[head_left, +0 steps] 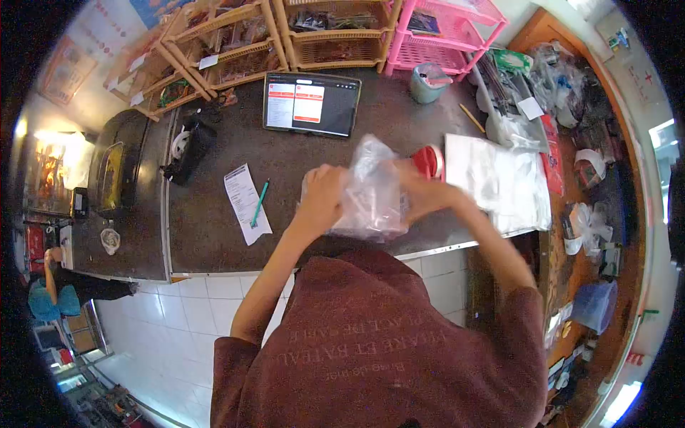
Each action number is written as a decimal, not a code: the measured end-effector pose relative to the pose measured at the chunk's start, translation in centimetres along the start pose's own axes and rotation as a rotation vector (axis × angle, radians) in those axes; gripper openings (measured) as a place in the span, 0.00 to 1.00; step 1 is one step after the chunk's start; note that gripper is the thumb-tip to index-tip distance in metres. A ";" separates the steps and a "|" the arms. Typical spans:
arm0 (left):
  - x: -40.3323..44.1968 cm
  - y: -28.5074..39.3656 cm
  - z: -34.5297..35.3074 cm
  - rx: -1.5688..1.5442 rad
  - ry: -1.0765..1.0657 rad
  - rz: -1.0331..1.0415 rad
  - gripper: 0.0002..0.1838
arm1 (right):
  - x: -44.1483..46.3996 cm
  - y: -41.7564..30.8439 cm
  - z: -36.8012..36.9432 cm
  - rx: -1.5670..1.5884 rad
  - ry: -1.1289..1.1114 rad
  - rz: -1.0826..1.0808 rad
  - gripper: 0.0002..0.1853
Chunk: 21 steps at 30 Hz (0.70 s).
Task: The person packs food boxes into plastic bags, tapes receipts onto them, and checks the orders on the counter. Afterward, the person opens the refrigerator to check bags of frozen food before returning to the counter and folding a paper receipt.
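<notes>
Clear plastic bag (372, 191) btwn both hands, over near-mid part of dark tbl (214, 246). L hand (325, 191) closed on bag's left side, fingers curled; R hand (422, 195) at bag's right side, blurred, can't tell if gripping. Red/white item (427, 162) just beyond R hand, white plastic stack (492, 178) to right. Receipt (241, 196) on left w/ green pen (260, 203) partly across it. Tablet (312, 105) far side, cup (429, 85) far right.
</notes>
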<state>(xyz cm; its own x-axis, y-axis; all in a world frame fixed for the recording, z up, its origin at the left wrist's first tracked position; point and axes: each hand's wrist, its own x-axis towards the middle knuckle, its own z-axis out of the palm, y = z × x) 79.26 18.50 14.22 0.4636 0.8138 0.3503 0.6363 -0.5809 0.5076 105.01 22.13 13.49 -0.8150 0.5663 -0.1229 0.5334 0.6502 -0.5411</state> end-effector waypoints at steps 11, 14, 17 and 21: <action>-4.7 -2.6 -1.4 0.122 -0.164 -0.346 0.56 | 9.7 -6.1 4.9 0.854 0.625 0.040 0.20; -5.9 -0.7 4.1 0.167 -0.278 -0.351 0.47 | 10.9 -7.7 6.5 0.497 0.645 0.294 0.17; -5.9 -0.9 7.8 0.133 -0.198 -0.364 0.44 | 11.0 -11.2 8.8 0.428 0.897 0.418 0.23; -5.8 -1.2 10.3 0.108 -0.144 -0.405 0.40 | 9.9 -13.9 9.8 0.326 0.997 0.654 0.30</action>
<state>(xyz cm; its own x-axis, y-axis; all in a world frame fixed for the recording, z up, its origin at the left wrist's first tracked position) 82.17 14.35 3.45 0.2403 0.9704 0.0232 0.8415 -0.2201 0.4934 87.27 13.72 11.67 0.1885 0.9686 0.1621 0.5773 0.0243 -0.8162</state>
